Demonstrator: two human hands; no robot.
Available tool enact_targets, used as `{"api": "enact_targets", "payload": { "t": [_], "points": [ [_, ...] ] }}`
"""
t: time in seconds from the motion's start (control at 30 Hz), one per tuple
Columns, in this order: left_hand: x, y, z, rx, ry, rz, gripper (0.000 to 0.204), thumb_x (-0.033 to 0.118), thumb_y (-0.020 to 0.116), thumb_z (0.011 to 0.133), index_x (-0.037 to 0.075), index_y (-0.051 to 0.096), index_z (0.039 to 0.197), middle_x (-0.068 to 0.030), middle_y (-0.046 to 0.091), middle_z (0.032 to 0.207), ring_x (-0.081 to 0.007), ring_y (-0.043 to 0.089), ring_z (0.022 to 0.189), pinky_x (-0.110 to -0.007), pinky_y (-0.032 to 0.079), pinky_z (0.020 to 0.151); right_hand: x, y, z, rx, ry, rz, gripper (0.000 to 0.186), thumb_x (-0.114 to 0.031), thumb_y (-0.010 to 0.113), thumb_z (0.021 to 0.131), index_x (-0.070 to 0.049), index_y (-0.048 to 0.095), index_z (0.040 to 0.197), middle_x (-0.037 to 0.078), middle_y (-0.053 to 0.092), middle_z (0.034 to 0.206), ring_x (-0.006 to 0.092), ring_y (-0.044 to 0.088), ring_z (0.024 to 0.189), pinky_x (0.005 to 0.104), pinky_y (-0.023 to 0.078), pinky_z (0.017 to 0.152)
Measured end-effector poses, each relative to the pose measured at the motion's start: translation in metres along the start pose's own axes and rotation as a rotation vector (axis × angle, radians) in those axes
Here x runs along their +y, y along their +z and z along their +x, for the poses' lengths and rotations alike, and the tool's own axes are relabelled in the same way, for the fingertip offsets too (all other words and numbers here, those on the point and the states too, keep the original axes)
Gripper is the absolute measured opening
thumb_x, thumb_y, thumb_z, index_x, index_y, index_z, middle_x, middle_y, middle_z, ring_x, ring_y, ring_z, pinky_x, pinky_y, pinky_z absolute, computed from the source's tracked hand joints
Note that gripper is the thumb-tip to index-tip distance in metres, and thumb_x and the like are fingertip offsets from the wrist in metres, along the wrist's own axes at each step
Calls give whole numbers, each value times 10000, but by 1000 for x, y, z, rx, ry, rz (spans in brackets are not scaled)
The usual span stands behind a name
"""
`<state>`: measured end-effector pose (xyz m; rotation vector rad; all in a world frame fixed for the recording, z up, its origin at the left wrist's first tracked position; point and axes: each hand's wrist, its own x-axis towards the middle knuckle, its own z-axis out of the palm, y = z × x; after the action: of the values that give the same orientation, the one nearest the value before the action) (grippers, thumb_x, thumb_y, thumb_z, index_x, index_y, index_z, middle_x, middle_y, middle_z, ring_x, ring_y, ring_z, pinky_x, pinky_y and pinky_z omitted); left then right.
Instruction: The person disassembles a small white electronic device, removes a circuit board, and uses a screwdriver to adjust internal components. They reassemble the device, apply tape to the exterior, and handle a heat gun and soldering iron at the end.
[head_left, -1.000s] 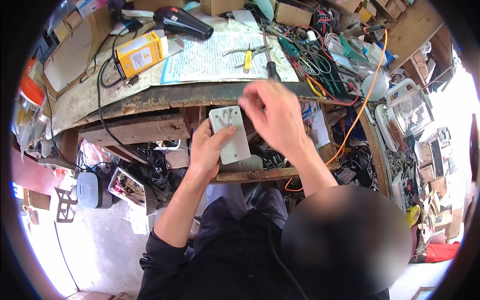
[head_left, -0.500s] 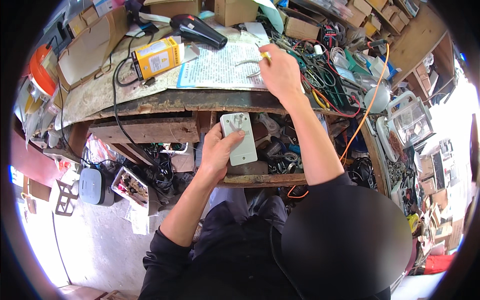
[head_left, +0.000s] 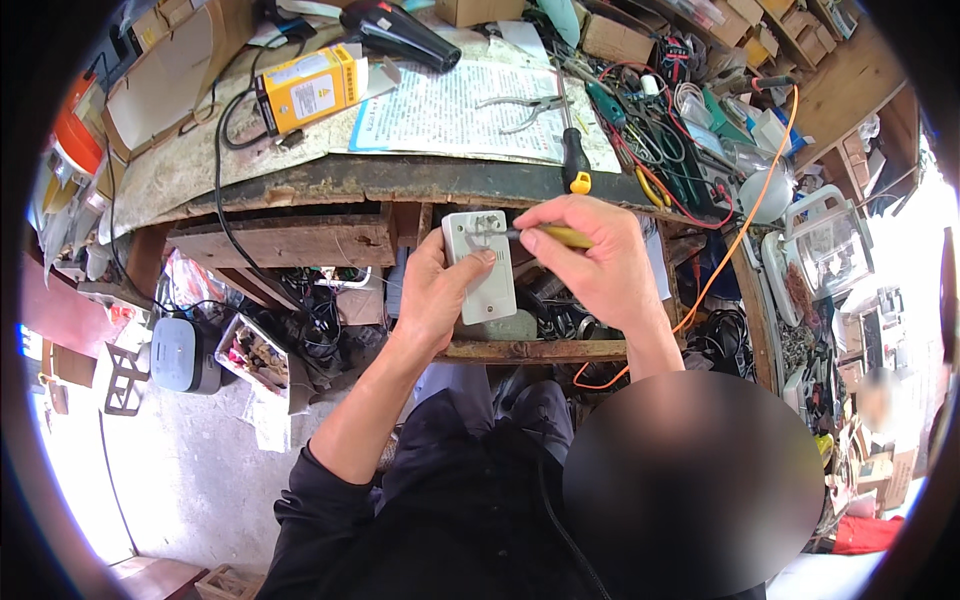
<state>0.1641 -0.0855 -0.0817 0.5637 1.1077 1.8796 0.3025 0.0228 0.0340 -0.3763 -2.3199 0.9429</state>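
White box with plug prongs and yellow-handled tool, both held in hand.
The box (head_left: 487, 292), an off-white rectangle with rounded corners, is gripped along its left edge by the left hand (head_left: 432, 292), the thumb laid across its face. It is held nearly upright in view, tilted slightly, its pronged face turned up; metal prongs (head_left: 490, 223) are seen at the far end, small slots near the middle and a round hole near the close end. The tool (head_left: 568, 238) is pinched nearly level by the right hand (head_left: 598, 255), its shaft pointed left across the box near the prongs; tip contact cannot be made out.
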Motion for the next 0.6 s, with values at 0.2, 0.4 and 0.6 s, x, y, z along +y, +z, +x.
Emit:
{"api": "enact_targets", "payload": {
  "t": [0.2,0.4,0.6],
  "points": [
    [3,4,-1,-9,11,-11,322,24,690,924,-18,611,1234,-77,704,1111,-137,673,970,-314,559,855,-1,7,7,0,-150,-217,96,-46,739,858,-27,720,950,128,627,749,317,640,659,389,497,586],
    [0,3,1,-3,31,24,329,25,686,928,-19,602,1243,-77,701,1113,-138,672,968,-309,558,844,-6,8,9,-33,-167,-374,100,-29,743,846,-32,727,944,112,613,749,321,628,672,389,499,608],
    [1,3,1,22,4,17,328,24,693,909,-26,600,1219,-80,702,1070,-125,670,902,-302,569,779,-25,7,23,-119,-330,-503,153,15,699,840,-28,711,986,120,582,816,352,636,745,425,516,670]
  ]
}}
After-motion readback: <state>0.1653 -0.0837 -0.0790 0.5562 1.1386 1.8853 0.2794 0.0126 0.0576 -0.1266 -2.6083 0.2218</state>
